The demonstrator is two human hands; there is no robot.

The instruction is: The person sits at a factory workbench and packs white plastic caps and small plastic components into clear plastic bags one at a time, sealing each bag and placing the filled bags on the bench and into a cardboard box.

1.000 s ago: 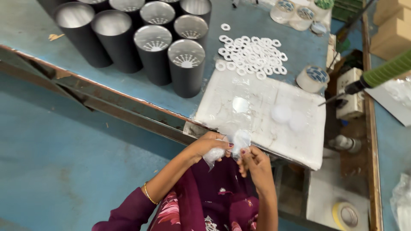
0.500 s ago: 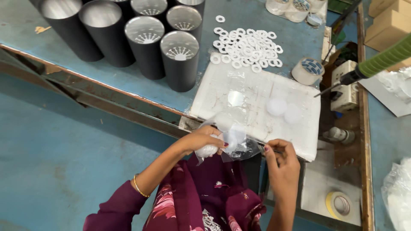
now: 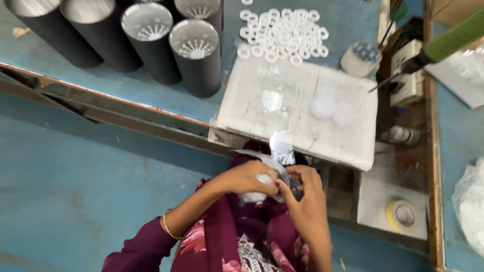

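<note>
Both hands meet over the lap: left hand (image 3: pixel 247 177) grips a clear plastic pouch (image 3: pixel 275 168), right hand (image 3: pixel 302 194) pinches its right edge, white board (image 3: pixel 297 108) just beyond.

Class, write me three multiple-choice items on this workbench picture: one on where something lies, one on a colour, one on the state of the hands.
1. Where does the heap of small white rings lie?
A. on the blue tabletop beyond the white board
B. on the floor
C. inside a tube

2. What colour are the tall tubes outside?
A. red
B. black
C. yellow

3. How are the hands?
A. both flat on the board
B. one raised overhead
C. both together, holding a clear plastic bag

Answers: 1 A, the rings sit past the white board on the blue tabletop. 2 B, their walls are black. 3 C, left hand and right hand meet on the clear plastic bag.
</note>
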